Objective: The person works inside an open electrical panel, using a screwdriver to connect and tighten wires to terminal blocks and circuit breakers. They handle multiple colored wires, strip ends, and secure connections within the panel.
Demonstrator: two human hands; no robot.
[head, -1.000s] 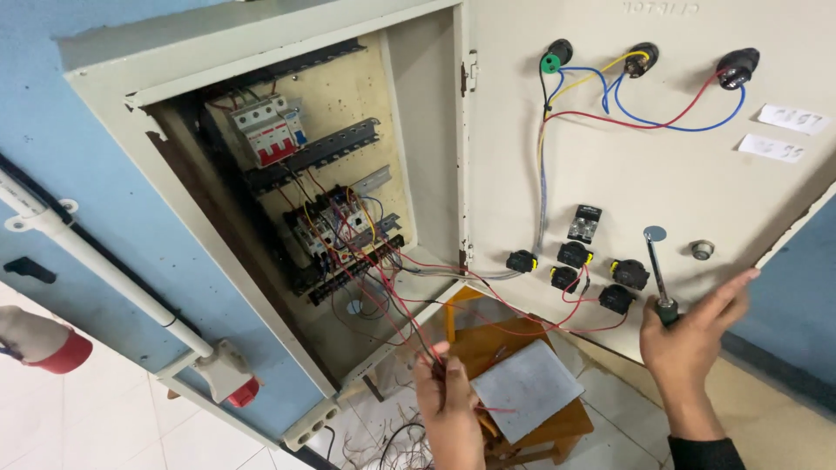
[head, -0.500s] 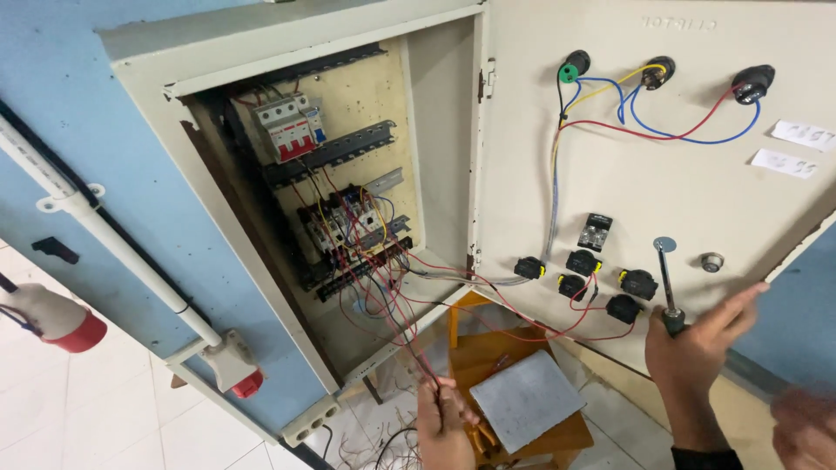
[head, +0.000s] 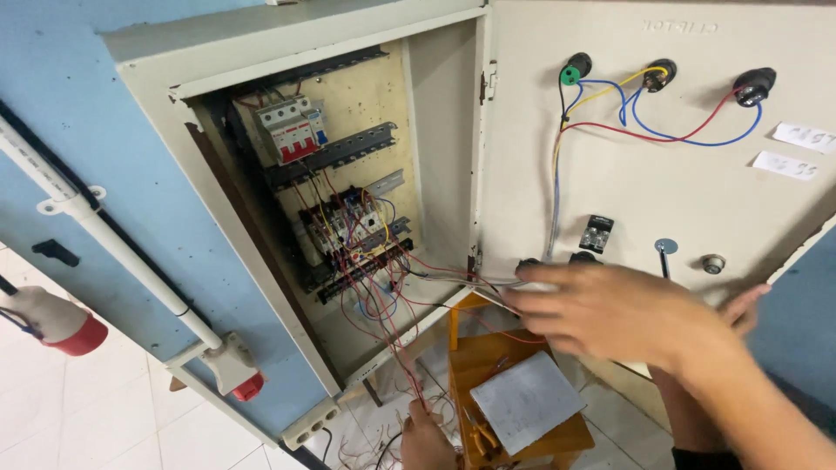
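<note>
My left hand (head: 427, 439) sits at the bottom edge, pinching a bundle of red wires (head: 396, 348) that runs up to the terminal blocks (head: 348, 231) inside the open beige electrical cabinet (head: 261, 52). My right hand (head: 747, 306) is at the inside of the open door (head: 653, 174). Only its fingers show, and above them rises the screwdriver's shaft (head: 664, 259). A third hand (head: 610, 313), blurred and bare-armed, reaches in from the lower right. It covers the screwdriver's handle and the black switch backs low on the door.
A red and white breaker (head: 292, 130) sits on a rail at the cabinet's top. Coloured wires link three lamp backs (head: 659, 74) on the door. Below stands an orange wooden stool (head: 488, 357) with a grey sheet (head: 527, 400). A white conduit (head: 113, 244) crosses the blue wall.
A third hand has swept in from the lower right and across the door's lower part, hiding most of my right hand. My left hand has sunk lower in the view.
</note>
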